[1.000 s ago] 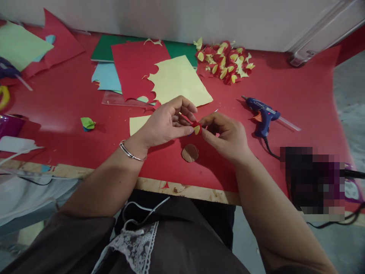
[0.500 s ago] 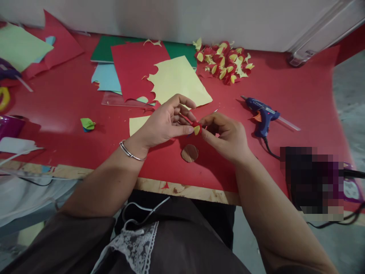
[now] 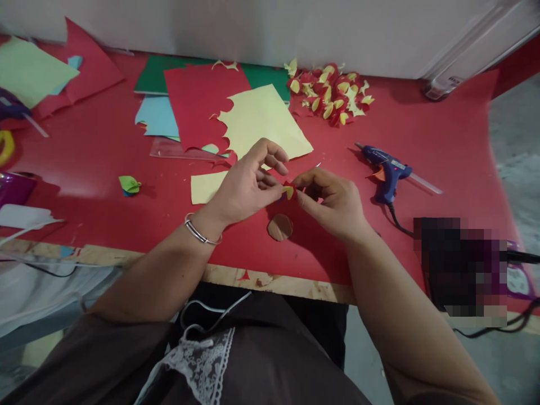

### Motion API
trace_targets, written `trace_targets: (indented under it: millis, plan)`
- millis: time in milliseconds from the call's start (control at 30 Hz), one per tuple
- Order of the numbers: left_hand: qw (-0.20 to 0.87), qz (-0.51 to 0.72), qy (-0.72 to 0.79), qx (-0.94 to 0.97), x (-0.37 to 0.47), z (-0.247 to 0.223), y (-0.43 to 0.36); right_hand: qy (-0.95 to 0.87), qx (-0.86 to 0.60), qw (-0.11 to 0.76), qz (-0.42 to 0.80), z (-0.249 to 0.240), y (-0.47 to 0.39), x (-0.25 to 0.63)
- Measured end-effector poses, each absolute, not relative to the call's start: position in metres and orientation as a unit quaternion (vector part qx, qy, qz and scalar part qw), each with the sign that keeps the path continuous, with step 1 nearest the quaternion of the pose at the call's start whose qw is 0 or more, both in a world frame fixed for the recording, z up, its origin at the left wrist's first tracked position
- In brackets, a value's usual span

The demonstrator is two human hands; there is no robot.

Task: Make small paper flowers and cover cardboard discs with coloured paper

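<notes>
A small red and yellow paper piece (image 3: 289,192) is held between my two hands. My left hand (image 3: 253,183) pinches its left side with thumb and fingertips, the upper fingers curled loosely above. On the right side, my right hand (image 3: 331,199) grips the red paper between thumb and index finger. Just below the hands a round brown cardboard disc (image 3: 280,227) lies on the red table surface (image 3: 169,208). Behind my left hand are a scalloped pale yellow sheet (image 3: 265,115) and a smaller pale yellow piece (image 3: 206,188).
A blue glue gun (image 3: 390,171) lies at the right. Red and yellow paper pieces (image 3: 331,93) are heaped at the back. Red paper (image 3: 200,104) and a green sheet (image 3: 149,73) lie back left. A green folded piece (image 3: 130,184) sits left.
My left hand has shifted slightly, its wrist and bracelet moving right and down, and its thumb now covers less of the yellow part. The paper piece has tilted a little.
</notes>
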State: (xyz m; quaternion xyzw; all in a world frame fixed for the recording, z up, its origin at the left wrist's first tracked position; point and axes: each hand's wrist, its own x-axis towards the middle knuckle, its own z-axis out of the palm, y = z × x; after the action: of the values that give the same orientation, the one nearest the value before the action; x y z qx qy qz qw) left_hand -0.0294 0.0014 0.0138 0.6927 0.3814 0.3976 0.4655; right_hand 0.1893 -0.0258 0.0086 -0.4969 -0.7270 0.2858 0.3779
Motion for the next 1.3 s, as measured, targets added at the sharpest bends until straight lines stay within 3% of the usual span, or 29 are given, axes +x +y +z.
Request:
trace_targets:
  millis: [367,1300]
  plan:
    - [0.311,0.412,0.355,0.779,-0.025,0.014,-0.007,-0.707,-0.504,0.408,0.28,0.004,-0.026,0.188]
    - [0.328,0.388,0.374,0.776,-0.024,0.012,-0.006,-0.692,-0.512,0.412,0.299,0.002,-0.026,0.19]
